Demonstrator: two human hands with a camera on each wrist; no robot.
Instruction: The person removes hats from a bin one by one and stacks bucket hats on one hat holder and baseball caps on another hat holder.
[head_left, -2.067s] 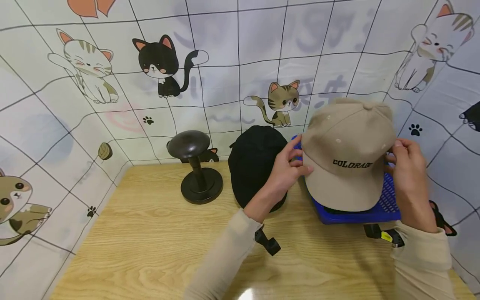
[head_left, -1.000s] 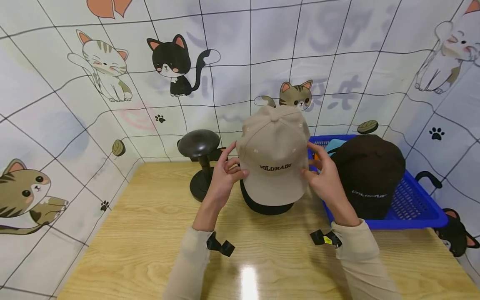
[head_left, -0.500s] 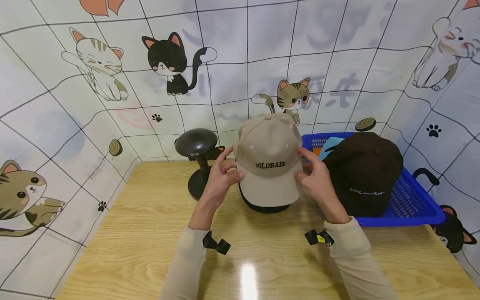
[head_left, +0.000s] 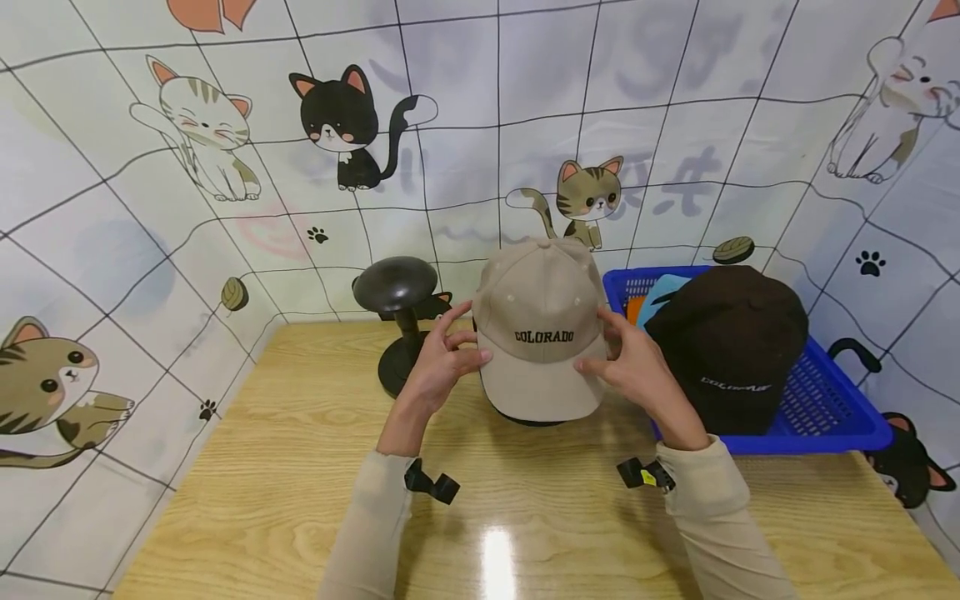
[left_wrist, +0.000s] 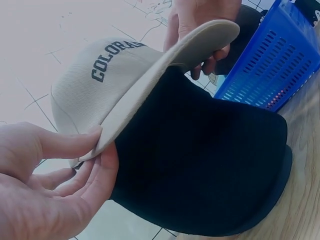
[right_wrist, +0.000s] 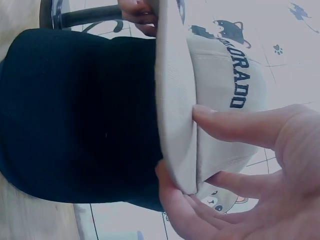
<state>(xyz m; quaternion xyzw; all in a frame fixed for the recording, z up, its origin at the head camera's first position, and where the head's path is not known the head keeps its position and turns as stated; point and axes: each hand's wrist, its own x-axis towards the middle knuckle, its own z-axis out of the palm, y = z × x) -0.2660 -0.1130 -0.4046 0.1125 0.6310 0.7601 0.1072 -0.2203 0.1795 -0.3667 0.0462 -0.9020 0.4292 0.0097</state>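
Observation:
A beige baseball cap [head_left: 540, 304] lettered COLORADO sits over a black cap [left_wrist: 195, 155], its brim toward me. In the head view only a dark sliver of the black cap shows below that brim; both wrist views show it standing upright on the table. My left hand [head_left: 441, 362] pinches the brim's left edge, thumb on top and fingers beneath. On the other side my right hand [head_left: 637, 367] pinches the brim's right part the same way, as the right wrist view shows. What holds the black cap up is hidden.
Just left of my left hand stands a black hat stand [head_left: 397, 287] with a rounded top. At the right, a blue basket [head_left: 832, 442] holds a dark brown cap [head_left: 731, 346] plus light blue and orange items. A cat-print wall covering [head_left: 465, 100] rises behind the wooden table [head_left: 300, 467].
Both hands have carried the beige cap left from over the basket to the black cap, uncovering the brown cap. In the last half second it came down slightly, covering more of the black cap.

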